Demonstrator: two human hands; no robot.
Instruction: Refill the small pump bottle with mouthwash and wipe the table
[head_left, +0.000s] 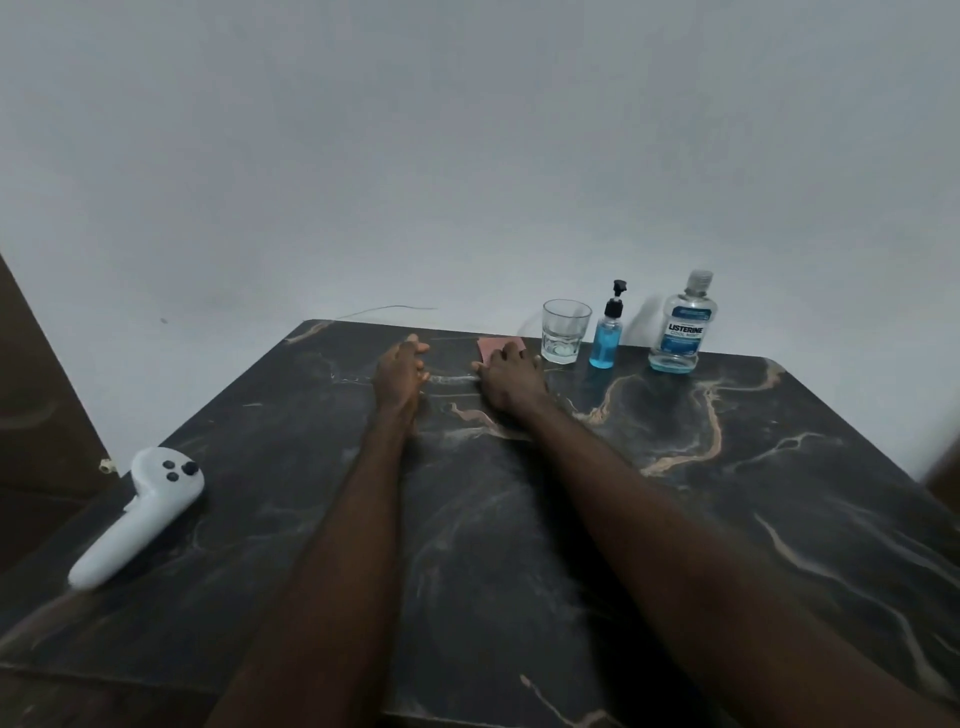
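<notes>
1. Now, the pump bottle (605, 340) stands upright in the upper right of the frame, part-filled with blue liquid, with its black pump on.
2. Just right of it stands the capped mouthwash bottle (681, 332), a little blue liquid at its bottom; just left of it stands a clear glass (563, 332).
3. Left of the glass, a pink cloth (491, 345) lies near the far edge of the surface (779, 493), under the right hand (511, 382), whose fingers curl onto it.
4. The left hand (399, 374) rests on its edge near centre, fingers loosely straight, holding nothing, apart from the right.
5. A white controller (137, 514) lies at lower left.
</notes>
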